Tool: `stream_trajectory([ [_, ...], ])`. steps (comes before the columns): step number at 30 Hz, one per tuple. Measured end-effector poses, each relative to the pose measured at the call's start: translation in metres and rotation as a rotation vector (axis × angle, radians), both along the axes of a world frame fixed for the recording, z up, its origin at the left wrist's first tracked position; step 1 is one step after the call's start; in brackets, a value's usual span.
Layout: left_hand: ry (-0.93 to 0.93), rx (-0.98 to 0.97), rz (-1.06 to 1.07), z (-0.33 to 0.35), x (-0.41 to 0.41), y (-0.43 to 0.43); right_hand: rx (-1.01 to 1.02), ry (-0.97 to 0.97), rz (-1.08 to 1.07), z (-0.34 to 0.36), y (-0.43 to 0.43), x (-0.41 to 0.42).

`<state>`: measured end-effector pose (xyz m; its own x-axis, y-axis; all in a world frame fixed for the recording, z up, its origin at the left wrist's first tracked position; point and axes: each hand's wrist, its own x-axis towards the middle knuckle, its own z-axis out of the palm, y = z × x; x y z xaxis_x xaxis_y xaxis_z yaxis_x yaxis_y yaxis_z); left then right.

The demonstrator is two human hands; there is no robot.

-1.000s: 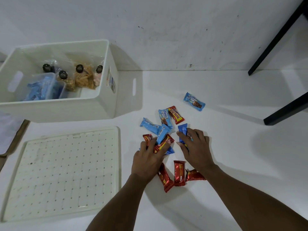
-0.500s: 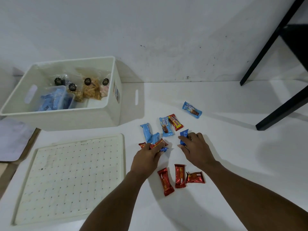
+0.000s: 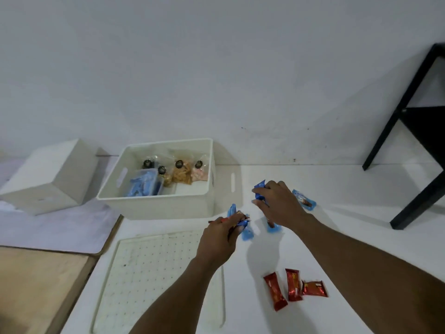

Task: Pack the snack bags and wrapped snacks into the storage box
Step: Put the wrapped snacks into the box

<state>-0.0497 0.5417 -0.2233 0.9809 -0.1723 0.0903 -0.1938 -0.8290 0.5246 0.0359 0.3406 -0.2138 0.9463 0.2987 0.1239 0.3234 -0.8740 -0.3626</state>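
Foil wrappers: light, crinkly, slippery; I'd pinch mid-body.
Left hand point(image 3: 218, 239): clenched round a red-and-blue snack bunch point(image 3: 237, 219).
Right hand point(image 3: 279, 203): gripping blue snacks point(image 3: 259, 192).
Storage box point(image 3: 156, 207): far left.

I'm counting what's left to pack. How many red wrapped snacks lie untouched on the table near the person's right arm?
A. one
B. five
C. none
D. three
D: three red wrapped snacks lie side by side on the table, clear of both hands.
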Motion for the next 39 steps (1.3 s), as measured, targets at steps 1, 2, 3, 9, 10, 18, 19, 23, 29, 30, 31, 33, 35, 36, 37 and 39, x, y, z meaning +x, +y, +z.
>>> stream_trajectory([
  [1,-0.026,0.005,0.002,0.012,0.005,0.012,0.024,0.008,0.006,0.011,0.014,0.006],
  [2,-0.046,0.009,0.012,0.024,0.012,0.026,0.051,0.009,0.015,0.023,0.029,0.012],
  [3,-0.065,0.014,0.027,0.036,0.021,0.042,0.076,0.007,0.021,0.037,0.045,0.018],
  [9,-0.112,0.023,0.08,0.082,0.09,0.15,0.202,0.056,0.041,0.081,0.152,0.054],
  [10,-0.093,0.023,0.088,0.084,0.101,0.167,0.215,0.07,0.044,0.08,0.17,0.06],
  [18,0.055,0.034,-0.001,0.047,0.178,0.227,0.216,0.239,-0.032,0.038,0.249,0.108],
  [19,0.078,0.04,-0.025,0.038,0.185,0.228,0.202,0.258,-0.058,0.031,0.251,0.112],
  [23,0.207,0.03,-0.093,0.005,0.208,0.23,0.172,0.322,-0.141,0.005,0.252,0.126],
  [29,0.454,0.06,-0.179,-0.024,0.222,0.231,0.156,0.408,-0.162,-0.011,0.26,0.14],
  [30,0.478,0.063,-0.175,-0.024,0.223,0.232,0.161,0.426,-0.159,-0.012,0.261,0.142],
  [31,0.504,0.063,-0.17,-0.022,0.225,0.232,0.163,0.439,-0.153,-0.012,0.26,0.143],
  [33,0.524,0.066,-0.175,-0.017,0.229,0.234,0.154,0.451,-0.14,-0.009,0.259,0.147],
  [35,0.509,0.078,-0.168,-0.009,0.234,0.236,0.154,0.439,-0.149,-0.004,0.256,0.151],
  [36,0.489,0.094,-0.167,-0.005,0.235,0.236,0.166,0.423,-0.156,0.0,0.253,0.152],
  [37,0.463,0.11,-0.171,0.0,0.235,0.235,0.181,0.398,-0.163,0.005,0.249,0.152],
  [39,0.42,0.111,-0.175,0.01,0.233,0.23,0.221,0.327,-0.194,0.015,0.239,0.15],
])
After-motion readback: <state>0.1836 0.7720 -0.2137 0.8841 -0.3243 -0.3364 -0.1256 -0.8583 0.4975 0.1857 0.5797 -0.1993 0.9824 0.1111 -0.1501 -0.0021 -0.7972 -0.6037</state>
